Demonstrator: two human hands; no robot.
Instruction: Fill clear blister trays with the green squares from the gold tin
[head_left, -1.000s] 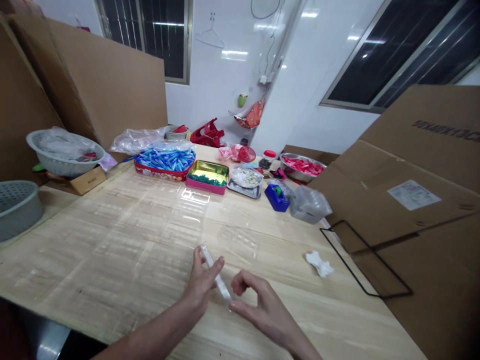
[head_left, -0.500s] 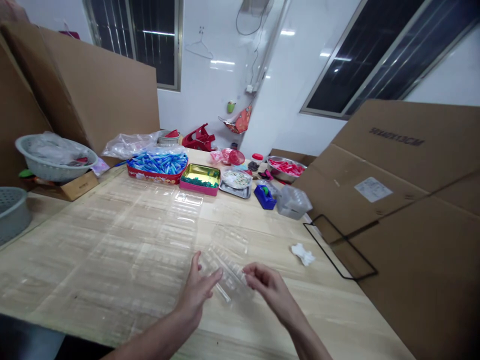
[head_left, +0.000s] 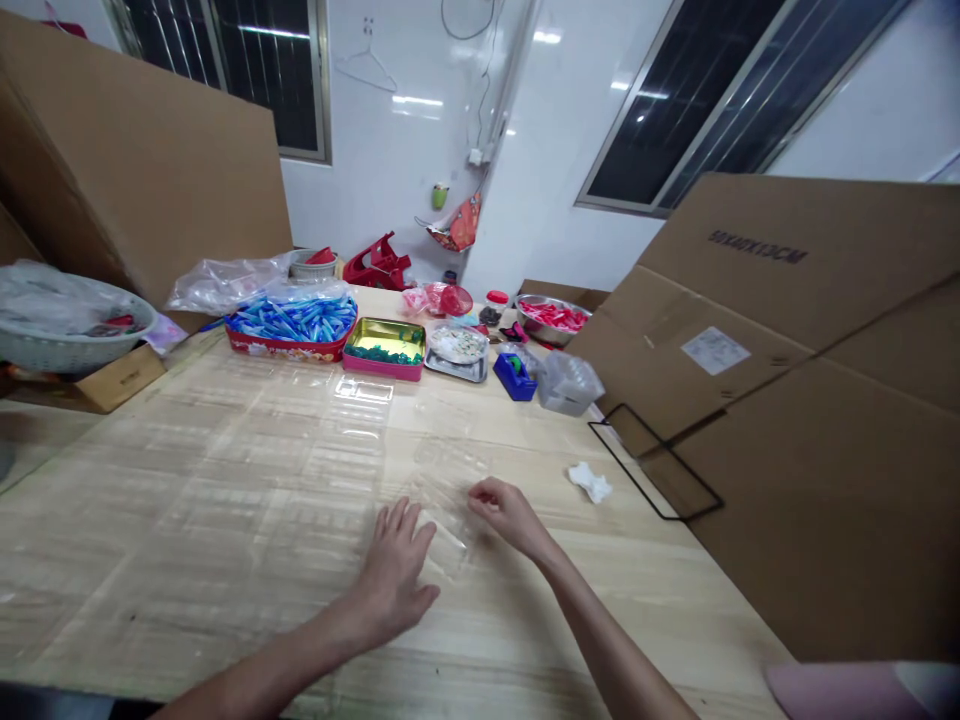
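My left hand [head_left: 397, 572] is over the wooden table [head_left: 525, 620], palm down with its fingers spread; the fingertips are at the left edge of a clear plastic tray [head_left: 444, 520]. At the tray's right side, my right hand [head_left: 511, 515] has thumb and fingers pinched together on its edge. The tray is see-through and slightly blurred, so its outline is hard to follow. Beyond it lies another clear ribbed tray [head_left: 454, 458]. To the left, rows of similar clear trays [head_left: 300, 450] cover much of the table.
At the back stand a red tin of blue pieces [head_left: 292, 322], a pink tin with green pieces [head_left: 384, 350], a plate [head_left: 457, 345], a blue tape dispenser [head_left: 514, 376] and a clear container [head_left: 570, 384]. Crumpled tissue [head_left: 589, 482], a black wire frame [head_left: 660, 465] and large cardboard [head_left: 825, 450] are right.
My left hand has turned palm down and spread its fingers, off its earlier grip on the tray. My right hand stays pinched at the tray's right side. The view has shifted a little.
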